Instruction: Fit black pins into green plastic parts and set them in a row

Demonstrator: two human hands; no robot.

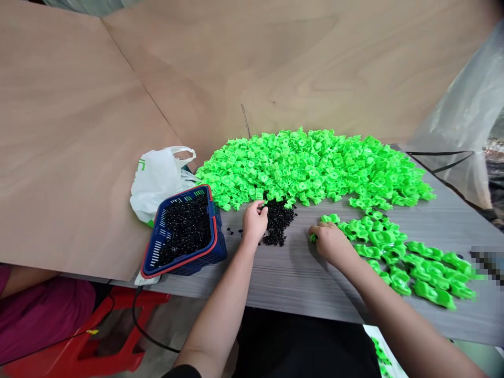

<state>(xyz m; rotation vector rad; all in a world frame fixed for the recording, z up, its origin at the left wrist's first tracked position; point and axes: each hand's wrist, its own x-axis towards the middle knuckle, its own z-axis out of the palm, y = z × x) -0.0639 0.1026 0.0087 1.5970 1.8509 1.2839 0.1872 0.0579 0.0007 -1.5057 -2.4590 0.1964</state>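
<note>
My left hand [255, 223] is at the left edge of a heap of small black plastic pins [279, 223], fingers curled in. Whatever its fingertips pinch is too small to make out, with the front of the green heap just beyond them. Low over the table, my right hand [333, 242] has its fingers closed on a green plastic piece, of which only a bit shows below the fingertips. Behind that hand, several green pieces with black parts on them [397, 278] lie in loose rows. A large heap of bright green moulded plastic pieces [307, 165] stretches across the table's back.
A blue basket with a red rim [214, 247], filled with black pins, stands at the table's left edge. Behind it sits a white plastic bag [157, 181]. Wooden panels [275, 63] rise behind the grey table [291, 278]. Another person's arm [29, 279] and a red stool [129, 336] are at left.
</note>
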